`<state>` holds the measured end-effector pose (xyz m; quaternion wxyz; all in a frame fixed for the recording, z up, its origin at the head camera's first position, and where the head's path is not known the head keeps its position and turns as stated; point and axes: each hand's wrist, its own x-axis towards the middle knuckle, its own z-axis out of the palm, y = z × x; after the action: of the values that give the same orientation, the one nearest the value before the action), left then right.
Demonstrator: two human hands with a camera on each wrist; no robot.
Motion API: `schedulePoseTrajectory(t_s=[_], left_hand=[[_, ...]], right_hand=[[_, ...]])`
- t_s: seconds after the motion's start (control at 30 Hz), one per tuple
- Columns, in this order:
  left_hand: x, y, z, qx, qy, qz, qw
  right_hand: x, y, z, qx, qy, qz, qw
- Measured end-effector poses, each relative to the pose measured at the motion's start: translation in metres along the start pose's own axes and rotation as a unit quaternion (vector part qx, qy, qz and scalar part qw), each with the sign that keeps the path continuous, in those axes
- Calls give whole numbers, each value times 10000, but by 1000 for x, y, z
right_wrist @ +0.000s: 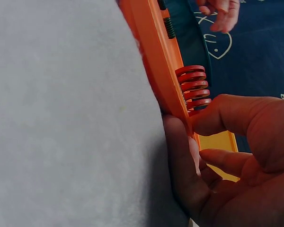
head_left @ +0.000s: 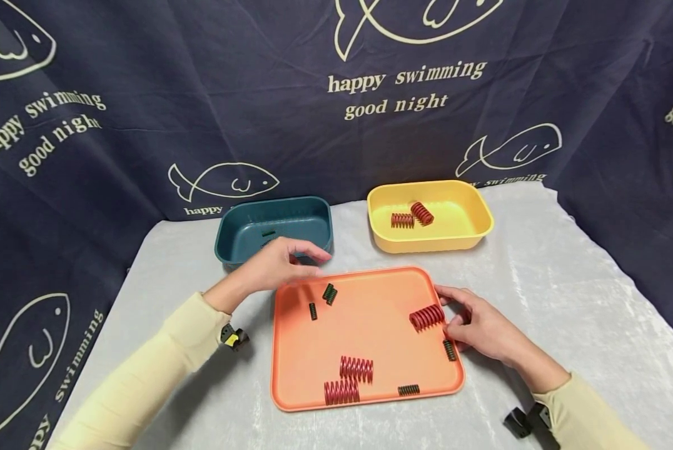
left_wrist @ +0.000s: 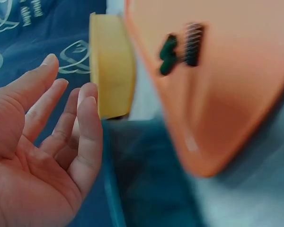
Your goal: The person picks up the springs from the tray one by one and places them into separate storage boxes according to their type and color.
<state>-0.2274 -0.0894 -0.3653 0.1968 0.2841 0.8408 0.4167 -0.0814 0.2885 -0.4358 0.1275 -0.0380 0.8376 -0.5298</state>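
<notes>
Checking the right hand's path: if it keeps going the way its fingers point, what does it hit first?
The right hand points left across the orange tray; first in line is the red spring, which its fingertips seem already to touch.

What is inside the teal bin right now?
In the head view, the teal bin shows one small dark green spring on its floor. The left hand hovers before the near wall, which hides the bin's front floor, so anything more there cannot be seen.
</notes>
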Motion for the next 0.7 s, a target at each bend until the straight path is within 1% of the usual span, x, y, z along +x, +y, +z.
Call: schedulePoseTrajectory(t_s=[0.07, 0.13, 0.2, 0.27, 0.4, 0.7], left_hand=[[0, -6, 8, -98, -197, -105, 9997], [1, -11, 15, -292, -401, -289, 9983], [1, -15, 21, -404, -537, -384, 9970], [3, -19, 25, -491, -604, -418, 9961], [5, -25, 32, -458, -628, -403, 9962], [11, -37, 43, -162, -473, -411, 9979]], right_hand=[[0, 0, 0, -6, 13, 38, 10000], [0, 0, 0, -13, 17, 53, 10000], [0, 1, -1, -5, 21, 52, 10000], [0, 1, -1, 2, 20, 1, 10000], [-1, 1, -1, 47, 33, -15, 10000], [0, 1, 0, 74, 45, 21, 10000]])
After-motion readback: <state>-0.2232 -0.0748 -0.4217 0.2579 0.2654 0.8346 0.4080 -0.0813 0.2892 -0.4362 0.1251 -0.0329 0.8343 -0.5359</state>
